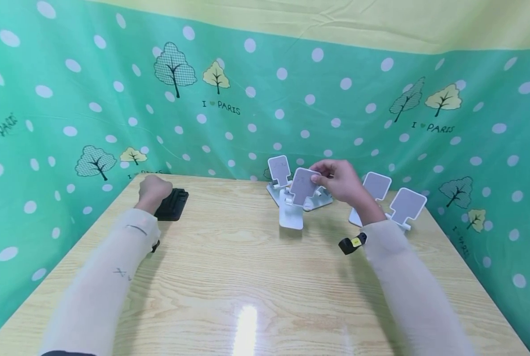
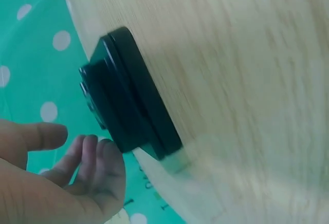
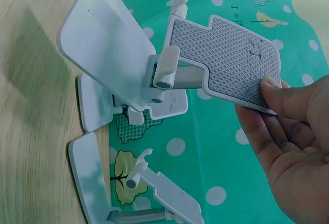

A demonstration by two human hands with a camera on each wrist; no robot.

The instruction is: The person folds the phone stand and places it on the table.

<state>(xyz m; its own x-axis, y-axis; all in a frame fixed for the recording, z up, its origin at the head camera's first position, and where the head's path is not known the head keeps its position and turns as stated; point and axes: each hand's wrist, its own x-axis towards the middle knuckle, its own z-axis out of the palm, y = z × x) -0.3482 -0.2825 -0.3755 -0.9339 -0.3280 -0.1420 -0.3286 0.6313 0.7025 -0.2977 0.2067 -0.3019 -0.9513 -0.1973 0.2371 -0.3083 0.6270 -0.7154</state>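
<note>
In the head view my right hand (image 1: 339,182) pinches the upper edge of a white phone stand (image 1: 290,216) with a grey textured pad. Seen from the right wrist, thumb and fingers of the right hand (image 3: 293,136) grip the corner of that pad (image 3: 226,59); the stand's base plate (image 3: 103,39) tilts above the table. My left hand (image 1: 154,189) is at a black, stepped, block-like object (image 1: 173,204) on the left. In the left wrist view, its loosely bent fingers (image 2: 110,167) are at the near end of the black object (image 2: 123,95), thumb apart.
Close behind the held stand is another white phone stand (image 1: 279,168), with a further base (image 1: 319,199) beside it. Two more stands, one at the back (image 1: 377,185) and one nearer (image 1: 408,203), are on the right. A green dotted curtain (image 1: 247,118) borders the wooden table (image 1: 229,257).
</note>
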